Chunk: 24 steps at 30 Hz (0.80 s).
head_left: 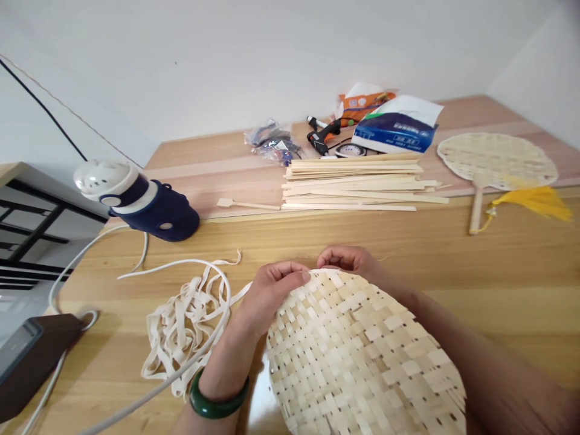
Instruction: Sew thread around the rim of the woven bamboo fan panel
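A round woven panel [362, 350] of pale flat strips, like a fan blade without a handle, is tilted up towards me in the foreground. My left hand [274, 296] grips its upper left edge, thumb on the front face and fingers behind. At the top rim, my right hand [347, 258] has its fingers curled in a pinch, partly hidden behind the edge. A narrow white band shows along the rim between the two hands. Cream fabric tape [183, 320] lies in a loose heap to the left, and one length runs behind my left hand. A green bangle [218, 406] circles my left wrist.
A finished fan [496, 160] with a yellow tassel [539, 202] lies at right. Behind are pale flat strips [353, 184], a glue gun [328, 136], a tissue pack [396, 127] and plastic bags [274, 142]. Left are a dark blue lamp-like object [158, 208] and a white cable [181, 263].
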Each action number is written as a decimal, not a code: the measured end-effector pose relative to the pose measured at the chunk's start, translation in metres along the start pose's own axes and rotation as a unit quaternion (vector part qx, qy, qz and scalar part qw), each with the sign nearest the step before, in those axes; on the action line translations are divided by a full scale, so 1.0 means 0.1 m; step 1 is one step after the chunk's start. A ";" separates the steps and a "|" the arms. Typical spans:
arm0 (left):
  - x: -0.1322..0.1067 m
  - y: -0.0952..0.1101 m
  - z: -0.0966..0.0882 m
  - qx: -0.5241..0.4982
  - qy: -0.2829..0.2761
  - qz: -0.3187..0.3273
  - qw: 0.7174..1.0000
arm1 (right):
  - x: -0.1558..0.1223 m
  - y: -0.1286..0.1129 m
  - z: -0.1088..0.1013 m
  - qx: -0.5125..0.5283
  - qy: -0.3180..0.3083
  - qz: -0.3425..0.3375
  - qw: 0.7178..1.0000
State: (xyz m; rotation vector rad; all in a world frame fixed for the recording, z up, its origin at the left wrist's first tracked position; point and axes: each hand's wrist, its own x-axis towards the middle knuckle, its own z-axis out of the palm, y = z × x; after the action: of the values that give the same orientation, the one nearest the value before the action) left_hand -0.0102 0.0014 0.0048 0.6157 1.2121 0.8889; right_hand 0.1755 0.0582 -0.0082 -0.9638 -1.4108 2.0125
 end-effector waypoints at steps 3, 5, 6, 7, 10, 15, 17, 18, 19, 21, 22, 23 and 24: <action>0.02 -0.02 -0.01 0.014 -0.018 -0.004 1.000 | -0.02 -0.02 0.02 -0.018 -0.001 0.006 1.000; 0.02 -0.02 -0.02 0.024 -0.023 -0.002 0.999 | -0.03 -0.03 0.03 -0.025 -0.011 0.007 1.000; 0.02 -0.03 -0.02 0.026 -0.025 -0.002 0.999 | -0.03 -0.03 0.03 -0.026 -0.015 0.005 1.000; 0.02 -0.03 -0.02 0.027 -0.025 -0.003 0.999 | -0.03 -0.03 0.03 -0.029 -0.017 0.003 0.999; 0.02 -0.02 -0.01 0.018 -0.018 -0.002 1.000 | -0.02 -0.05 -0.02 -0.055 -0.002 -0.017 0.998; 0.01 0.00 0.00 0.016 -0.002 -0.006 1.000 | -0.09 -0.26 -0.22 -0.184 0.042 -0.125 0.974; 0.01 0.00 0.01 0.032 -0.003 -0.005 0.999 | -0.15 -0.38 -0.23 -0.294 0.031 -0.167 0.941; 0.00 0.00 0.01 0.042 -0.005 -0.004 0.999 | -0.18 -0.44 -0.21 -0.354 0.028 -0.188 0.916; 0.00 0.00 0.02 0.051 -0.006 -0.003 0.999 | -0.21 -0.48 -0.17 -0.409 0.028 -0.209 0.888; 0.00 0.00 0.03 0.061 -0.007 0.001 0.998 | -0.23 -0.54 -0.07 -0.496 0.028 -0.246 0.833; -0.01 0.00 0.03 0.062 -0.009 0.007 0.998 | -0.22 -0.55 -0.01 -0.524 0.022 -0.258 0.811; -0.01 0.00 0.03 0.065 -0.013 0.015 0.998 | -0.21 -0.55 0.04 -0.543 0.012 -0.268 0.795; -0.01 0.00 0.03 0.070 -0.020 0.025 0.997 | -0.20 -0.54 0.09 -0.557 0.001 -0.276 0.784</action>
State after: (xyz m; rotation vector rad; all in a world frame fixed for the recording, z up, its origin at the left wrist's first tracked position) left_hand -0.0074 0.0006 0.0055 0.7761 1.2350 0.8344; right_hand 0.1811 0.0573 0.0498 -0.7640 -2.5521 0.6198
